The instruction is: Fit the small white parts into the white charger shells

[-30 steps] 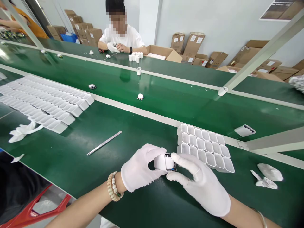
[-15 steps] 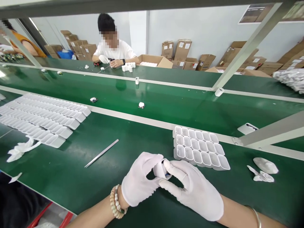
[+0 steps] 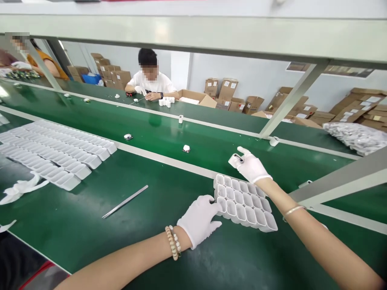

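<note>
My gloved right hand [image 3: 252, 166] reaches over the green belt beyond the dividing rail and holds a small white housing [image 3: 236, 160] with a dark opening. My gloved left hand [image 3: 201, 219] is at the near-left corner of a block of white cups [image 3: 246, 201], fingers apart, with the thumb spread and the index fingertip beside a front-row cup. Whether that fingertip touches the cup is not clear. Metal tweezers [image 3: 125, 201] lie on the green table to the left of my left hand.
Many white cups [image 3: 54, 151] stand in rows at the left. Two small parts [image 3: 186, 148] [image 3: 128, 137] lie on the belt. A slanted metal post [image 3: 341, 181] rises at the right. Across the belt, a person [image 3: 151, 82] works beside an open carton [image 3: 196, 96].
My hands have separated. The right has moved forward over the belt with the white housing, and the left has let go of it and moved to the cups. The view has tilted up.
</note>
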Available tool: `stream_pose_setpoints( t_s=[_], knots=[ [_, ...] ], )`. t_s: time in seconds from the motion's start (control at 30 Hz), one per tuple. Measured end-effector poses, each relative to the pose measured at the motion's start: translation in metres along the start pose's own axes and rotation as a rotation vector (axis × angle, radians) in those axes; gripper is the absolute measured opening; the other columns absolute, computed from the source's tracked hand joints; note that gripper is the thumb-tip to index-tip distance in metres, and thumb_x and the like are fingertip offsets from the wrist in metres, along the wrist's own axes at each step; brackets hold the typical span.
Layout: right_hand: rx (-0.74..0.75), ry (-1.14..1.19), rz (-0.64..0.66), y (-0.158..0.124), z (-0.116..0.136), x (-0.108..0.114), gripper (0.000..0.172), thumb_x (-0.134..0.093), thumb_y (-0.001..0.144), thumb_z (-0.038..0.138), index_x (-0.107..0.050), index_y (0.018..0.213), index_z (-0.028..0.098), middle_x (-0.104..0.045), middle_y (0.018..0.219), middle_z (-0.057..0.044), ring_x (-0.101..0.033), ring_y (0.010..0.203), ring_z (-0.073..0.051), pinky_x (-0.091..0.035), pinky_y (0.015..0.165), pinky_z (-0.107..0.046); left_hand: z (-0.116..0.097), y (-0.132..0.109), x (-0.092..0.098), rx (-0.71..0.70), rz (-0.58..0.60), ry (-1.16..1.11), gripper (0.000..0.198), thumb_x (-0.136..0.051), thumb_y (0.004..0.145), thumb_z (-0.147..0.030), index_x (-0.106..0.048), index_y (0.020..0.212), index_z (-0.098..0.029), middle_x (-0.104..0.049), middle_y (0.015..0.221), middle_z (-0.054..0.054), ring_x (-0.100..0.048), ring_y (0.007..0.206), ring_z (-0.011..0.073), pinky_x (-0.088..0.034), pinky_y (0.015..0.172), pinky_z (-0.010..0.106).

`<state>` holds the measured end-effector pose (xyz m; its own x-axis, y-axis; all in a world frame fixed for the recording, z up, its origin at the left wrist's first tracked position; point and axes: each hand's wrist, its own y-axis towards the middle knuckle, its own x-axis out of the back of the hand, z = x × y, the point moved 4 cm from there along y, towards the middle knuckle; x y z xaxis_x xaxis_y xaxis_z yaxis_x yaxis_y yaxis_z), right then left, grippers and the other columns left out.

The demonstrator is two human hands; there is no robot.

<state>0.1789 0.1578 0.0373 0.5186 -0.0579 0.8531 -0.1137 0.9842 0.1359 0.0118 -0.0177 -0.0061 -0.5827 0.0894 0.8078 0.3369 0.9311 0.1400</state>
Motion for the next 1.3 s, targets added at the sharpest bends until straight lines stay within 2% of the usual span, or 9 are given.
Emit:
stream_pose_setpoints(
  t_s=[0.1, 0.2, 0.37, 0.5, 0.7, 0.87, 1.03, 1.17, 1.3],
  knots=[
    [-0.061, -0.131, 0.114, 0.025, -0.014, -0.018, 0.035, -0.060, 0.096, 0.035, -0.058, 0.127, 0.017, -0.064, 0.120, -0.010, -0.066, 0.102, -0.022, -0.054, 0.090, -0.045, 0.001, -0.001, -0.001, -0.016, -0.007, -0.003, 0.004, -0.067, 0.084, -0.017, -0.064, 0.082, -0.018, -0.063, 0.111, 0.007, -0.063, 0.100, 0.0246, -0.056, 0.087, 0.038],
    [-0.005, -0.213, 0.225, 0.041, -0.010, -0.033, 0.035, -0.062, 0.095, 0.034, -0.059, 0.126, 0.018, -0.060, 0.129, -0.010, -0.062, 0.111, -0.025, -0.053, 0.093, -0.047, 0.008, -0.013, 0.004, -0.034, -0.040, -0.103, 0.015, -0.065, 0.084, -0.015, -0.059, 0.071, -0.018, -0.066, 0.095, 0.003, -0.064, 0.090, 0.0206, -0.055, 0.082, 0.033],
    [0.196, -0.195, 0.394, 0.074, 0.039, -0.073, 0.039, -0.061, 0.096, 0.034, -0.056, 0.132, 0.021, -0.053, 0.139, -0.011, -0.057, 0.119, -0.027, -0.048, 0.099, -0.051, 0.027, -0.031, 0.019, 0.007, -0.201, -0.355, 0.014, -0.067, 0.076, -0.013, -0.057, 0.072, -0.021, -0.066, 0.086, 0.002, -0.063, 0.083, 0.0188, -0.055, 0.079, 0.032],
    [0.313, -0.072, 0.513, 0.095, 0.081, -0.109, 0.035, -0.061, 0.096, 0.032, -0.057, 0.129, 0.021, -0.056, 0.135, -0.010, -0.060, 0.113, -0.024, -0.053, 0.094, -0.046, 0.033, -0.031, 0.029, 0.040, -0.237, -0.430, 0.016, -0.070, 0.071, -0.013, -0.058, 0.079, -0.020, -0.064, 0.086, 0.003, -0.061, 0.078, 0.0179, -0.056, 0.075, 0.032],
    [0.272, 0.141, 0.591, 0.095, 0.084, -0.112, 0.028, -0.061, 0.096, 0.033, -0.062, 0.119, 0.016, -0.065, 0.118, -0.008, -0.066, 0.099, -0.020, -0.057, 0.085, -0.041, 0.035, -0.030, 0.042, 0.040, -0.274, -0.457, 0.022, -0.067, 0.070, -0.009, -0.055, 0.084, -0.020, -0.061, 0.090, 0.004, -0.060, 0.079, 0.0178, -0.057, 0.075, 0.034],
    [0.262, 0.407, 0.555, 0.056, 0.072, -0.061, 0.040, -0.067, 0.090, 0.039, -0.060, 0.121, 0.015, -0.068, 0.112, -0.009, -0.067, 0.099, -0.021, -0.057, 0.085, -0.042, 0.034, -0.036, 0.055, -0.024, -0.410, -0.450, 0.032, -0.065, 0.076, -0.010, -0.057, 0.104, -0.021, -0.063, 0.105, 0.007, -0.064, 0.095, 0.0209, -0.058, 0.088, 0.040],
    [0.293, 0.594, 0.589, -0.039, 0.068, -0.004, 0.060, -0.079, 0.074, 0.051, -0.063, 0.121, 0.017, -0.072, 0.102, -0.009, -0.070, 0.093, -0.023, -0.058, 0.087, -0.045, 0.029, -0.043, 0.065, -0.063, -0.487, -0.361, 0.044, -0.064, 0.081, -0.011, -0.054, 0.121, -0.025, -0.065, 0.111, 0.006, -0.066, 0.102, 0.0218, -0.058, 0.092, 0.041],
    [0.345, 0.591, 0.453, -0.110, 0.067, 0.010, 0.048, -0.075, 0.080, 0.045, -0.066, 0.122, 0.023, -0.073, 0.105, -0.008, -0.072, 0.087, -0.023, -0.060, 0.084, -0.046, 0.024, -0.047, 0.064, -0.105, -0.478, -0.292, 0.048, -0.063, 0.083, -0.009, -0.051, 0.127, -0.025, -0.068, 0.103, 0.004, -0.067, 0.099, 0.0217, -0.057, 0.092, 0.041],
    [0.451, 0.281, 0.248, -0.138, 0.070, 0.006, 0.034, -0.075, 0.080, 0.037, -0.071, 0.114, 0.033, -0.076, 0.099, -0.002, -0.073, 0.091, -0.025, -0.062, 0.080, -0.041, 0.021, -0.049, 0.058, -0.173, -0.481, -0.283, 0.053, -0.065, 0.083, -0.009, -0.048, 0.131, -0.026, -0.068, 0.110, 0.006, -0.065, 0.107, 0.0219, -0.055, 0.096, 0.042]
  ],
)
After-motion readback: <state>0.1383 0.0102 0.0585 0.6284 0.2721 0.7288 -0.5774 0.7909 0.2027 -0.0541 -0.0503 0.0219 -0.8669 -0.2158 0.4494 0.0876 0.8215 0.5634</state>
